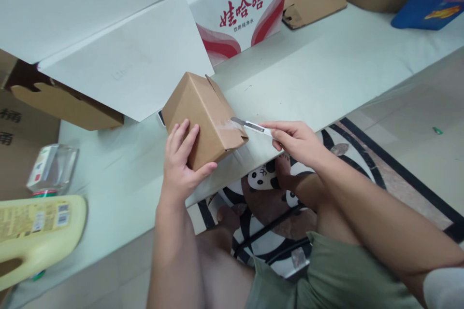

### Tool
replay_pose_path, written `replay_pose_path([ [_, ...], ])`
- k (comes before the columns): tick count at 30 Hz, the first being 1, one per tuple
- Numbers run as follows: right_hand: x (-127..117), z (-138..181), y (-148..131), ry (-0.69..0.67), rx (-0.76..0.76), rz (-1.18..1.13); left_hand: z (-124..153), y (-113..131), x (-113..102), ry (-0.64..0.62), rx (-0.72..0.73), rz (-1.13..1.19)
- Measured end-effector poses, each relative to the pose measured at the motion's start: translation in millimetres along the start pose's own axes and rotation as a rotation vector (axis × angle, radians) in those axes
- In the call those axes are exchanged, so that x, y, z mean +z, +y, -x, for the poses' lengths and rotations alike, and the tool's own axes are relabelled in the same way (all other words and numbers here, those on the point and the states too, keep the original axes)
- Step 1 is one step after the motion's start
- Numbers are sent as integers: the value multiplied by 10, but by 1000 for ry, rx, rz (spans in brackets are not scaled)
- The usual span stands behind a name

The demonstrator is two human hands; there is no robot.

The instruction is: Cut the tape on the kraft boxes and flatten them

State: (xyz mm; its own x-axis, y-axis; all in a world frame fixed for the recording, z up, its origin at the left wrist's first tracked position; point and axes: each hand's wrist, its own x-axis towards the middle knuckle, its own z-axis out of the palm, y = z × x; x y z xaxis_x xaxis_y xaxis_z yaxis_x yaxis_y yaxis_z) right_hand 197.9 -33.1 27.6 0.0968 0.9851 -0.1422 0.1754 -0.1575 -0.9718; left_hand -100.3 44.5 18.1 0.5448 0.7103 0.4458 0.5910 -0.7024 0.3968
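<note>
A small brown cardboard box [203, 140] is tilted on the table's near side. My left hand [181, 159] holds it by its near-left face, fingers spread and thumb toward the bottom edge. In my right hand [295, 140] is a utility knife [253, 126] with a white handle, gripped between thumb and fingers. Its blade tip meets the clear tape [229, 123] on the box's right face. One flap stands slightly raised at the upper edge of that face. Part of a dark-edged item [161, 117] shows behind the box.
Behind stand a large white carton [242, 14] with red lettering and open white flaps [134, 58]. Flattened cardboard [311, 0] and a blue package [431, 0] are at the back right. At left lie a clear bottle [60, 166] and a yellow jug [43, 231]. The table edge [261, 157] is close.
</note>
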Motion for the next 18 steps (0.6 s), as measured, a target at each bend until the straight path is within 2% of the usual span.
replay_pose_path([
  [8,0,-5,-31,-89,34,-26,0,15,-18,-12,-14,-11],
  [18,-2,-32,-37,-128,61,-37,-3,32,-28,-8,8,-1],
])
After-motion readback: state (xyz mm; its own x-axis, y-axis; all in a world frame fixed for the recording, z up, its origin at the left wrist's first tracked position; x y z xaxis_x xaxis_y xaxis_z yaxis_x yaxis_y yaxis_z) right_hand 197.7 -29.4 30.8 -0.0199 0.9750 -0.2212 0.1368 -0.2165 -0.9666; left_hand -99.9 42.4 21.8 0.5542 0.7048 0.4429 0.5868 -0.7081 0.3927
